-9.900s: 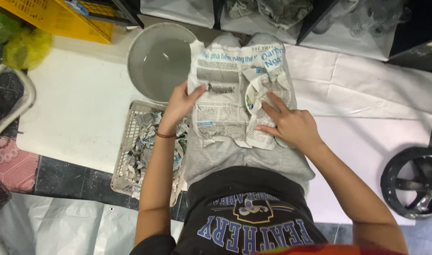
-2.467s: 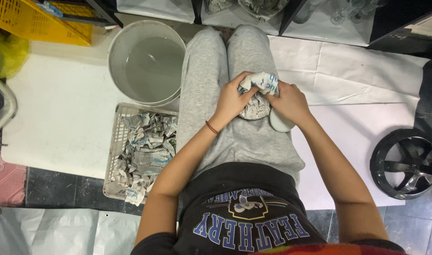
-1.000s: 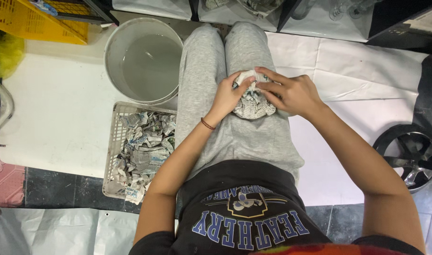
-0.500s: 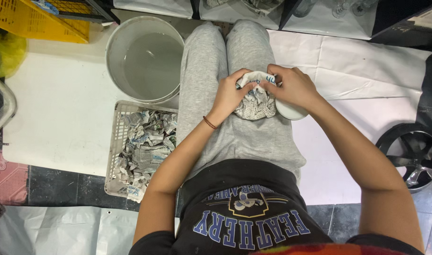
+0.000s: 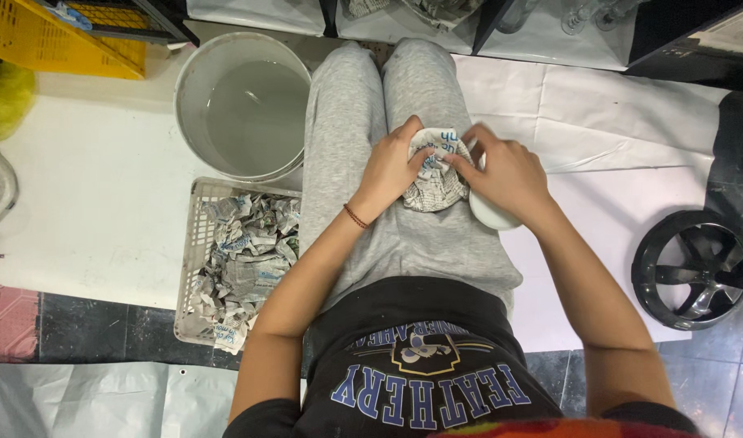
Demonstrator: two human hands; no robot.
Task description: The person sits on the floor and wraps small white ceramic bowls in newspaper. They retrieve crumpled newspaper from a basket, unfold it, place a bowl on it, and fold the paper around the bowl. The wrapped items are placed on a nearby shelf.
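White sheeting covers the floor (image 5: 111,195); dark tiles at the near edge.
Left hand (image 5: 391,166) and right hand (image 5: 505,170) both grip a newspaper bundle (image 5: 433,174) on the grey-trousered lap; bucket of water (image 5: 245,105) and basket of paper scraps (image 5: 240,259) sit to the left.

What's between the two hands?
A crumpled newspaper bundle, gripped by the left hand and the right hand on the lap, seen from the head camera.

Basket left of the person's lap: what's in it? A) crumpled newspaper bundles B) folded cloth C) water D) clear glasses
A: the pale plastic basket is piled with crumpled newspaper bundles, like the newspaper-wrapped bundle that the left hand and right hand hold on the lap; the water is in the grey bucket beside it.
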